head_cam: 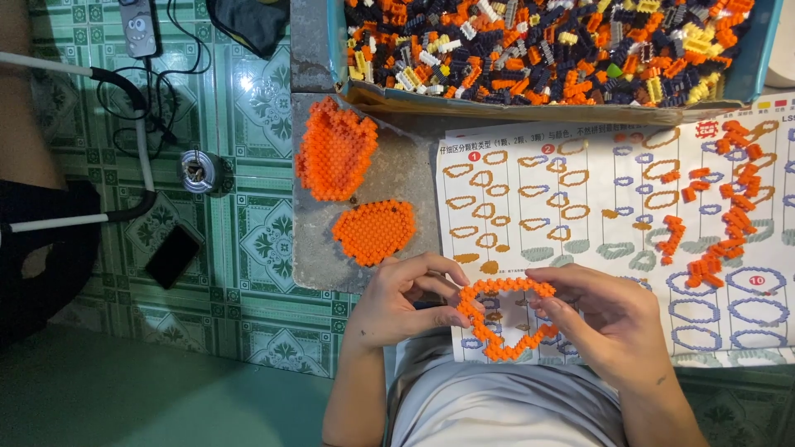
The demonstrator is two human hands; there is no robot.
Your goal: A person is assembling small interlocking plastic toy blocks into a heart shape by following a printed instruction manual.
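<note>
Both my hands hold an orange ring of small building blocks (503,285), a closed loop with a hollow middle. My left hand (406,302) pinches its left side and my right hand (604,319) grips its right side. The ring hovers over the lower edge of a printed instruction sheet (580,199). Two flat orange block pieces lie on the grey slab: a larger lobed one (335,149) and a smaller rounded one (374,232). Several loose orange blocks (720,207) are scattered on the right part of the sheet.
A box (338,50) at the top is filled with orange, dark, yellow and white small blocks. To the left on the green tiled floor lie a black phone (172,257), a round metal tin (199,171), cables and a white-and-black tube (74,219).
</note>
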